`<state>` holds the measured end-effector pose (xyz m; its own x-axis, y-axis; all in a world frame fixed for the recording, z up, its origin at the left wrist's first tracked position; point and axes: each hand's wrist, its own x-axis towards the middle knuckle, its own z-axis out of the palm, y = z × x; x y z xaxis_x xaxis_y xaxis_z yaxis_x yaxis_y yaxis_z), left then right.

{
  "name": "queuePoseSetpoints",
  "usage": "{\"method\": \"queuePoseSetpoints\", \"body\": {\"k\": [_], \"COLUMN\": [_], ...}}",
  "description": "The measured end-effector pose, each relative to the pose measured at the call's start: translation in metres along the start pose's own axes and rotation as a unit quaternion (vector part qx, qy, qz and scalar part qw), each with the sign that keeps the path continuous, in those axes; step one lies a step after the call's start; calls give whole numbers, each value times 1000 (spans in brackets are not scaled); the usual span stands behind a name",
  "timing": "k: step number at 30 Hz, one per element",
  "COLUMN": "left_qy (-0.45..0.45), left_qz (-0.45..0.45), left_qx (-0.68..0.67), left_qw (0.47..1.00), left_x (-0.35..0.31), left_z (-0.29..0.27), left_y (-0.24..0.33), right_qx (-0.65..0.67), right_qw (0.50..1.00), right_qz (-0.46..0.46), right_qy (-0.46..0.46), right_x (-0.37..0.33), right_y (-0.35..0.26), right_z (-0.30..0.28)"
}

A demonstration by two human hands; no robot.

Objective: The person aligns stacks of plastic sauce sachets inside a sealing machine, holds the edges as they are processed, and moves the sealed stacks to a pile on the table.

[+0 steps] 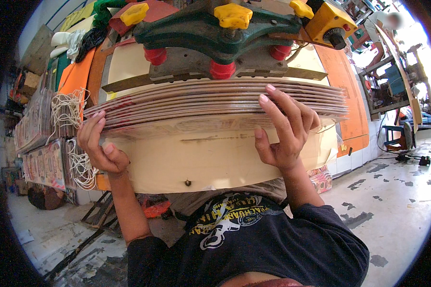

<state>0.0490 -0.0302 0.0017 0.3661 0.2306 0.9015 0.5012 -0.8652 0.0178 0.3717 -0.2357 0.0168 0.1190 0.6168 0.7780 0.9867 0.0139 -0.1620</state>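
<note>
A thick stack of thin clear plastic sheets (215, 103), some with red print, lies across a cream-coloured board (201, 167). Layered edges of the stack face up and run left to right. My left hand (102, 148) is bent round the stack's left end, its fingers close together on the layers and its thumb in front. My right hand (287, 129) has its fingers spread, fingertips resting on the layers right of the middle, thumb apart over the nearer side. Just beyond the stack stands a press (220, 36) with a dark green bracket, yellow knobs and red collars.
A metal bar (129, 83) crosses under the press, close behind the stack. White cords (67, 115) hang at the left beside bundled printed bags (45, 162). An orange tabletop (345, 95) extends right. A yellow control box (331, 24) sits at the upper right, and a person (376, 31) is farther back.
</note>
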Motion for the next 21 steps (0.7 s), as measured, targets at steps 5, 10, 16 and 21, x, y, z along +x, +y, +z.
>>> {"method": "queuePoseSetpoints", "body": {"k": [5, 10, 16, 21], "left_qy": [-1, -13, -13, -10], "left_qz": [-6, -23, -14, -9], "left_qx": [1, 9, 2, 3], "left_qw": [1000, 1000, 1000, 1000], "left_x": [-2, 4, 4, 3], "left_z": [-1, 2, 3, 1], "left_y": [-1, 4, 0, -1], "right_qx": [-9, -2, 10, 10], "right_qw": [1000, 1000, 1000, 1000], "right_qz": [-9, -22, -6, -3], "right_qy": [-10, -5, 1, 1], "right_x": [0, 1, 3, 2], "right_y": [0, 1, 1, 0], "right_z": [-2, -1, 1, 2]}}
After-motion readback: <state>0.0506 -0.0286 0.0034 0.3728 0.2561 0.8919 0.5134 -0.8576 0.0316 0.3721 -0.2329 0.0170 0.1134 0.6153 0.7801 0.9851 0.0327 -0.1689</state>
